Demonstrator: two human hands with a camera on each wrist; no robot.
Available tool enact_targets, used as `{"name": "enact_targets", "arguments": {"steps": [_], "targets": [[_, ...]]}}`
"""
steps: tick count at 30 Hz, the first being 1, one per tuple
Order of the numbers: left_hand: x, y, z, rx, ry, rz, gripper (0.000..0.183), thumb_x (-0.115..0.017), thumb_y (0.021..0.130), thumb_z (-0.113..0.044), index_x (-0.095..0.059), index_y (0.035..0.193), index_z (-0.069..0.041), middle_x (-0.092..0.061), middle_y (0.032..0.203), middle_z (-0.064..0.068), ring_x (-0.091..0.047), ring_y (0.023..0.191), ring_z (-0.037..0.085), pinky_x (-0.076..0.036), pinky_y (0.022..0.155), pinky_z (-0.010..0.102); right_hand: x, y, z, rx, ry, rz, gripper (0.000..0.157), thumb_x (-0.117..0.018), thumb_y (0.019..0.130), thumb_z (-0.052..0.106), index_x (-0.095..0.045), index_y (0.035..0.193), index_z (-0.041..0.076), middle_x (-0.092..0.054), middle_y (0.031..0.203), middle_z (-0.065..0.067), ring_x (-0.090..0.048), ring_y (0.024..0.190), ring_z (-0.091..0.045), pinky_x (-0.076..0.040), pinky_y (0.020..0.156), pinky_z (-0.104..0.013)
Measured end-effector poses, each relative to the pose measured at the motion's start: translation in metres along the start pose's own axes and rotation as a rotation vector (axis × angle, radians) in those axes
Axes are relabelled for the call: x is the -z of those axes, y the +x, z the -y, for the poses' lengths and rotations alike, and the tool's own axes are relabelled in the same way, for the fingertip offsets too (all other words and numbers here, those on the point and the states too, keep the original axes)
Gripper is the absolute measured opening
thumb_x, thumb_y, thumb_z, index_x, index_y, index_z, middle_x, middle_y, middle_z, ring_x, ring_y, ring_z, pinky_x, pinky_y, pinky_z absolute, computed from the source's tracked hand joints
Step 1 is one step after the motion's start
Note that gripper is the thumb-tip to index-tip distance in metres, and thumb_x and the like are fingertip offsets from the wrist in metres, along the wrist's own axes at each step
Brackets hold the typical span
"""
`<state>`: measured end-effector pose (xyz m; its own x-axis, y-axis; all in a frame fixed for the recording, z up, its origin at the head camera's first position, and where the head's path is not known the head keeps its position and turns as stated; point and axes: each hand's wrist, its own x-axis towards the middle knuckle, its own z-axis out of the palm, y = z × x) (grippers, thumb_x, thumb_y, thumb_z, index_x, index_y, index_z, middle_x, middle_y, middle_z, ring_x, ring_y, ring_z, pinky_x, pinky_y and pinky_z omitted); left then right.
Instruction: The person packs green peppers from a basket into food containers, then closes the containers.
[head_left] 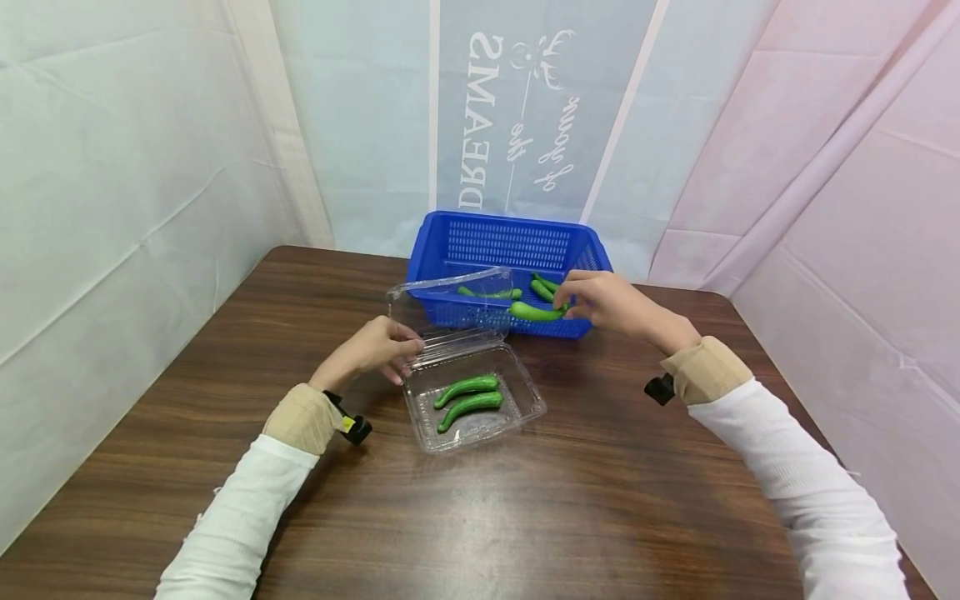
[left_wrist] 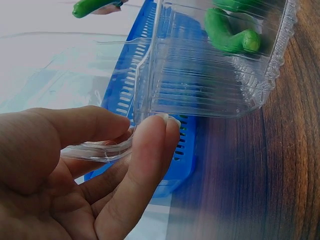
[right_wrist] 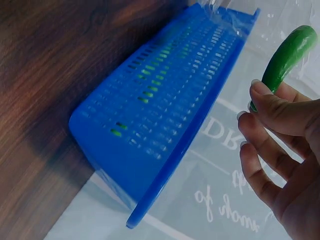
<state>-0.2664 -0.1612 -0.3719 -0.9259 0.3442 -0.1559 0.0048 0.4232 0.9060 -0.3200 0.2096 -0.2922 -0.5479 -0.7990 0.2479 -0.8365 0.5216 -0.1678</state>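
A clear plastic clamshell box [head_left: 529, 398] stands on the table with its lid [head_left: 450, 312] raised and leaning at the basket. Two curved green vegetables [head_left: 471, 406] lie side by side in its base. My left hand [head_left: 377, 348] pinches the box's edge near the hinge between thumb and fingers, seen close up in the left wrist view [left_wrist: 120, 165]. Above the blue basket's front rim, my right hand [head_left: 600, 302] holds another curved green vegetable [head_left: 534, 312] by its narrow end. The right wrist view shows thumb and fingertips on that vegetable [right_wrist: 290, 57].
The blue slotted basket [head_left: 510, 218] stands at the table's back edge, holding several green vegetables [head_left: 542, 290]. Part of them shows through the clear lid. Brown wooden table [head_left: 480, 517] extends in front. A printed cloth [head_left: 525, 108] hangs behind, with pale cloths at both sides.
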Motion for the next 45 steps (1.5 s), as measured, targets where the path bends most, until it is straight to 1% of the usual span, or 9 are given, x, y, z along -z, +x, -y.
{"name": "enact_targets", "arguments": {"steps": [4,9,16,21,26,29,36,40,45], "targets": [[0.000,-0.001,0.000,0.002,0.000,0.001,0.031,-0.059,0.100,-0.009,-0.062,0.118,0.016,-0.069,0.084,0.017,-0.067,0.061,0.017,-0.062,0.055,0.037,-0.003,0.001,0.008,0.013,0.002,0.018,0.023,-0.075,0.084,-0.005,-0.072,0.099,0.012,-0.063,0.098,0.001,-0.062,0.083,-0.016,-0.057,0.067,-0.037],[0.001,-0.001,0.001,0.002,0.011,0.006,0.031,-0.058,0.101,-0.009,-0.061,0.119,0.015,-0.069,0.084,0.017,-0.067,0.062,0.017,-0.062,0.055,0.036,-0.011,0.003,0.016,0.032,-0.007,0.034,0.023,-0.076,0.084,-0.004,-0.073,0.100,0.012,-0.063,0.099,0.002,-0.065,0.087,-0.017,-0.058,0.070,-0.034],[0.003,-0.001,0.003,-0.003,0.022,0.004,0.032,-0.059,0.101,-0.010,-0.062,0.120,0.015,-0.069,0.085,0.018,-0.067,0.062,0.018,-0.063,0.056,0.039,-0.029,0.007,0.029,0.141,-0.018,0.034,0.025,-0.080,0.079,-0.004,-0.073,0.096,0.012,-0.063,0.097,0.001,-0.066,0.085,-0.019,-0.058,0.070,-0.033],[0.003,-0.001,0.003,-0.007,0.021,0.011,0.031,-0.058,0.101,-0.009,-0.062,0.119,0.015,-0.069,0.085,0.018,-0.067,0.063,0.018,-0.063,0.057,0.039,-0.040,0.010,0.039,0.199,-0.026,0.069,0.022,-0.080,0.081,-0.001,-0.073,0.097,0.014,-0.063,0.096,0.002,-0.064,0.082,-0.015,-0.057,0.069,-0.032],[0.003,-0.001,0.002,-0.011,0.022,0.015,0.031,-0.058,0.101,-0.010,-0.062,0.119,0.015,-0.069,0.086,0.018,-0.067,0.063,0.018,-0.063,0.057,0.039,-0.051,0.014,0.049,0.265,-0.029,0.077,0.024,-0.077,0.080,-0.006,-0.074,0.095,0.012,-0.064,0.096,0.002,-0.064,0.084,-0.017,-0.057,0.072,-0.034],[0.002,-0.001,0.002,-0.012,0.027,0.014,0.031,-0.058,0.101,-0.010,-0.062,0.119,0.015,-0.068,0.086,0.018,-0.067,0.064,0.018,-0.063,0.057,0.039,-0.057,0.015,0.056,0.284,-0.031,0.099,0.026,-0.078,0.079,-0.007,-0.074,0.094,0.013,-0.065,0.096,0.002,-0.064,0.084,-0.018,-0.056,0.072,-0.035],[0.000,0.000,0.001,0.002,0.030,0.007,0.031,-0.058,0.101,-0.010,-0.062,0.119,0.015,-0.069,0.086,0.018,-0.068,0.064,0.019,-0.063,0.056,0.037,-0.071,0.017,0.068,0.300,-0.044,0.144,0.025,-0.082,0.077,-0.001,-0.075,0.092,0.017,-0.065,0.094,0.005,-0.062,0.088,-0.016,-0.056,0.075,-0.033],[0.000,0.000,0.000,0.009,0.021,0.006,0.031,-0.058,0.101,-0.010,-0.062,0.119,0.014,-0.069,0.087,0.019,-0.068,0.063,0.018,-0.063,0.057,0.038,-0.075,0.019,0.074,0.325,-0.078,0.159,0.026,-0.083,0.075,-0.001,-0.076,0.092,0.018,-0.066,0.093,0.007,-0.059,0.089,-0.016,-0.054,0.076,-0.031],[0.000,0.001,0.000,0.002,0.018,0.008,0.031,-0.058,0.101,-0.010,-0.062,0.119,0.014,-0.069,0.085,0.017,-0.067,0.062,0.017,-0.063,0.056,0.038,-0.078,0.020,0.079,0.345,-0.104,0.209,0.025,-0.085,0.074,0.003,-0.076,0.093,0.018,-0.066,0.093,0.007,-0.057,0.087,-0.015,-0.052,0.076,-0.030]]}}
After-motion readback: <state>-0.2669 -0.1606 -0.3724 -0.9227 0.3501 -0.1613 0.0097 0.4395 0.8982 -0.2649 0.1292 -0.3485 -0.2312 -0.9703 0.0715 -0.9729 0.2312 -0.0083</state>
